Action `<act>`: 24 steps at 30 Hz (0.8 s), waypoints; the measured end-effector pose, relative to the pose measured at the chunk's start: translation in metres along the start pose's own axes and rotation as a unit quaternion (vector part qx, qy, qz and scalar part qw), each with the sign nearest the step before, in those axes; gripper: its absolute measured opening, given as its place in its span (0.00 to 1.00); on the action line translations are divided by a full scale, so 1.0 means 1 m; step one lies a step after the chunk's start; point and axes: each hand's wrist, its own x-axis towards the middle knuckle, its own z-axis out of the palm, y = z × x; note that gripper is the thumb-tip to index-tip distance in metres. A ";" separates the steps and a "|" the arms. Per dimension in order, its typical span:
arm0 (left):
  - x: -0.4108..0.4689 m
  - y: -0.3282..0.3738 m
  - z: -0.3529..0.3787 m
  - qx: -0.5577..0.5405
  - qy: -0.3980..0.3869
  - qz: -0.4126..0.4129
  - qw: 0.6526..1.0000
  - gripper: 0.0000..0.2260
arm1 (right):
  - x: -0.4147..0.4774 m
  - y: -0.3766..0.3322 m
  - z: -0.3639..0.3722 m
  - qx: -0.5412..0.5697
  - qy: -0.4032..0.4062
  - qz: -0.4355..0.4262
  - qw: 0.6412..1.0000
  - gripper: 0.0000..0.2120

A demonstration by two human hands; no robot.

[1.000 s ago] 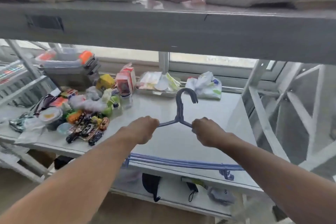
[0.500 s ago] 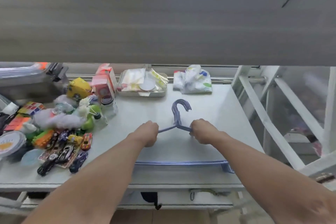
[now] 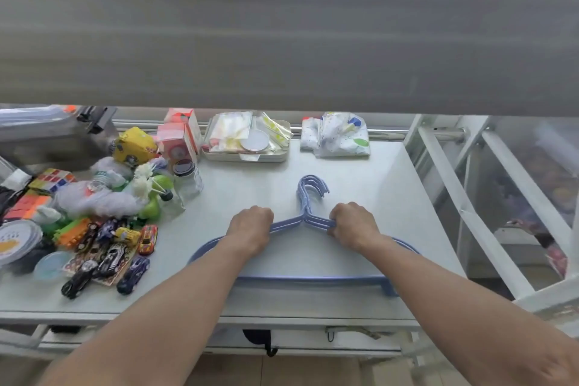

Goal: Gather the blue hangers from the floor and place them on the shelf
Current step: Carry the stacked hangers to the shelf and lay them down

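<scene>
Placing step: stack of blue hangers (image 3: 308, 279) lies flat on the shelf (image 3: 376, 191), hooks pointing away, clear of the toy cars (image 3: 109, 257); left hand (image 3: 250, 230) and right hand (image 3: 352, 225) each fisted round a shoulder bar. Next, judged: loosen both grips and withdraw without dragging the stack.

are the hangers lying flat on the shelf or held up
Flat: the blue hangers lie on the shelf, both hands gripping them.

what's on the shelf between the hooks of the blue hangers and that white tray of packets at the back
Nothing: in the head view, the shelf is bare between the blue hangers and the white tray.
</scene>
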 end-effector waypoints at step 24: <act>0.004 -0.008 -0.026 0.051 -0.031 0.046 0.997 0.08 | 0.002 -0.002 -0.015 -0.051 0.003 -0.029 0.998 0.08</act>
